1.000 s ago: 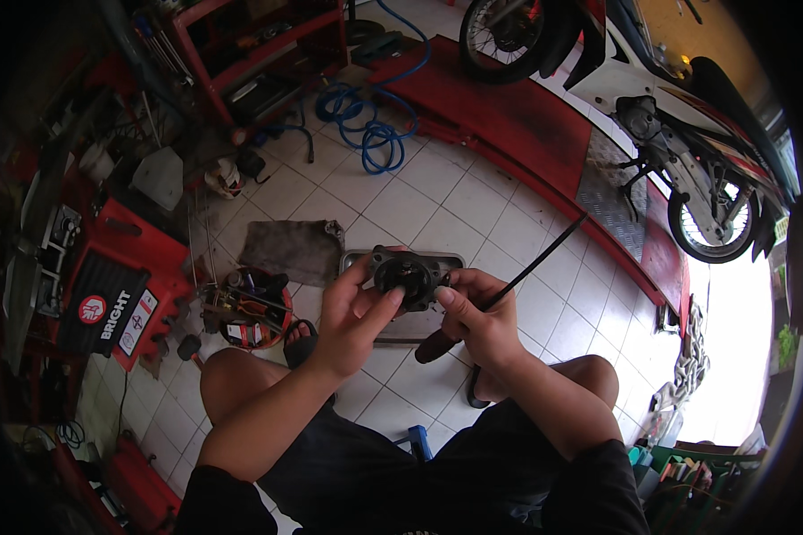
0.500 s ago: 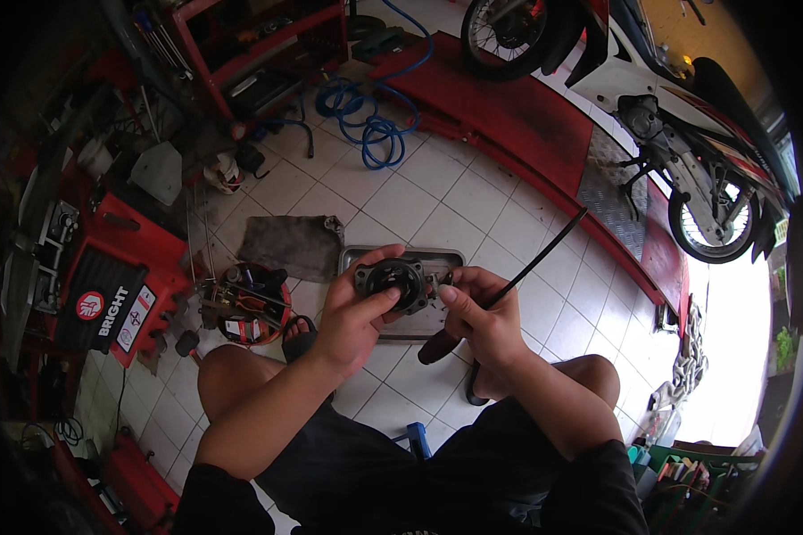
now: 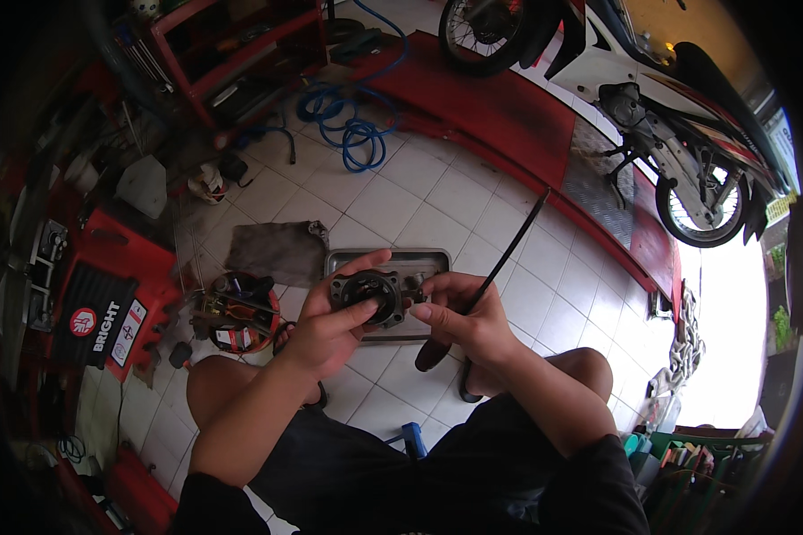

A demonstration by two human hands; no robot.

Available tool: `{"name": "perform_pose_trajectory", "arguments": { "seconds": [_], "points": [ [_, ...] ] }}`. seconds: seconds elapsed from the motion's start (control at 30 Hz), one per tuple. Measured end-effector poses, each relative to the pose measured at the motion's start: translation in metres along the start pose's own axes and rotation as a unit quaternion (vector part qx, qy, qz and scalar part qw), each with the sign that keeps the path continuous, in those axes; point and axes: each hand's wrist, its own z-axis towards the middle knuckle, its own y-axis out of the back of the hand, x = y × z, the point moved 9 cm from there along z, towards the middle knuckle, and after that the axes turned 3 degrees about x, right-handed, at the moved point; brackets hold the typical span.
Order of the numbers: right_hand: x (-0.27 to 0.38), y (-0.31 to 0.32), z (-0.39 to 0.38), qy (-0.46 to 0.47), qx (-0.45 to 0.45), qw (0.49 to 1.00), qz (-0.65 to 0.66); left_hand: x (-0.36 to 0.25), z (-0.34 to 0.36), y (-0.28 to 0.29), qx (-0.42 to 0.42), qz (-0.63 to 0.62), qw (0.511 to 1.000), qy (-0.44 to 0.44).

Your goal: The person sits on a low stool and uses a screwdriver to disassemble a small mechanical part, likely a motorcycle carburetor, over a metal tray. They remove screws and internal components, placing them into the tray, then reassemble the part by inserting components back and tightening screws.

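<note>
Apparently midway: left grip (image 3: pixel 323 325) wrapped round metal housing (image 3: pixel 386 287), thumb at its opening. Right grip (image 3: pixel 471 318) curled round long-shafted tool (image 3: pixel 508 254), fingertip pinch unclear. Housing handheld, unmounted; remainder unclear.

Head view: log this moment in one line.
left hand: holds round metal part | right hand: holds long dark tool | metal tray: on floor beneath hands

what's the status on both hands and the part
Left hand gripping round metal part. Right hand holding long tool, close beside part. Tray below, partly hidden.
</note>
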Motion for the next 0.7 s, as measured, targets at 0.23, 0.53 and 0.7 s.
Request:
{"name": "perform_pose_trajectory", "arguments": {
  "seconds": [0.23, 0.53, 0.7],
  "points": [
    [0.004, -0.002, -0.005, 0.003, 0.043, 0.999, 0.029, 0.002, 0.000, -0.008, 0.047, -0.025, 0.998, 0.034],
    [0.004, 0.005, -0.010, -0.006, 0.031, 0.999, -0.003, -0.006, 0.000, -0.008, 0.083, 0.096, 0.991, -0.042],
    [0.007, 0.006, -0.010, 0.027, 0.008, 1.000, 0.012, -0.010, 0.001, -0.013, 0.071, 0.117, 0.989, -0.056]
  ]
}}
